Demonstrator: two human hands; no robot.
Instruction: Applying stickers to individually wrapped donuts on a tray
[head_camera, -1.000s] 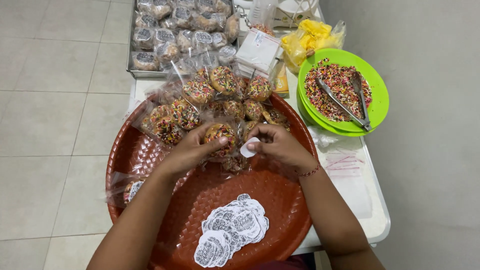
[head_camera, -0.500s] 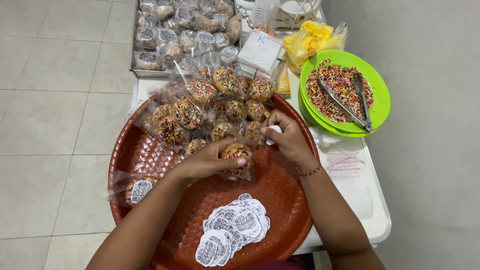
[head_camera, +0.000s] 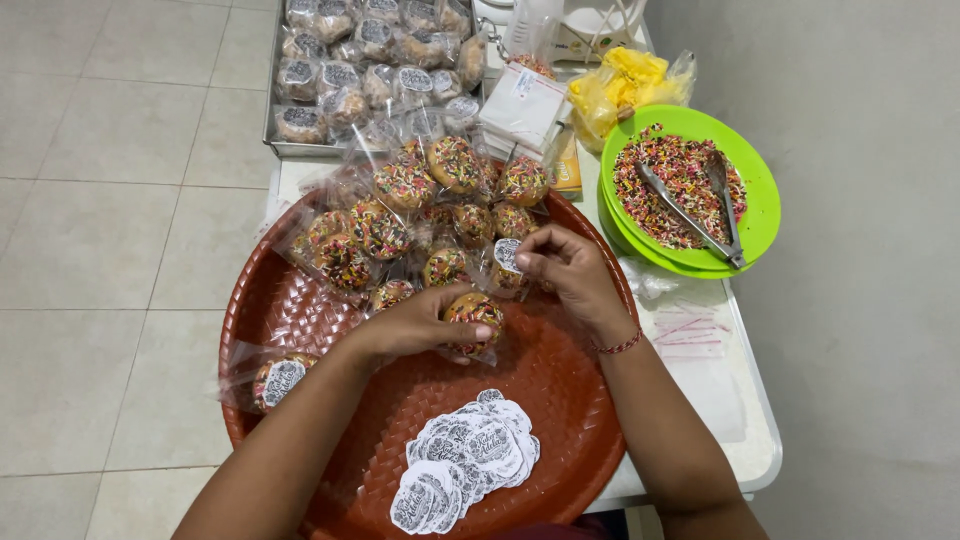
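Red woven plastic tray (head_camera: 300, 310) is lying on a white bench (head_camera: 745, 440) and carrying a pile of bagged sprinkle cookies (head_camera: 400, 215) along its far side. The left hand (head_camera: 415, 325) is resting on the tray, its fingers curled around one wrapped sprinkle cookie (head_camera: 475, 312) near the tray's middle. The right hand (head_camera: 570, 275) is sitting just beyond it, its fingers pinching a round printed sticker (head_camera: 508, 254); whether the sticker is already touching a bag appears uncertain from this angle. A stack of loose stickers (head_camera: 470, 455) is lying at the tray's near edge. One labelled cookie bag (head_camera: 272, 378) is lying alone at the left rim. A green bowl (head_camera: 760, 200) of coloured sprinkles, with metal tongs (head_camera: 700, 205) in it, is standing to the right. A metal tray of labelled bags (head_camera: 370, 65) is sitting beyond.
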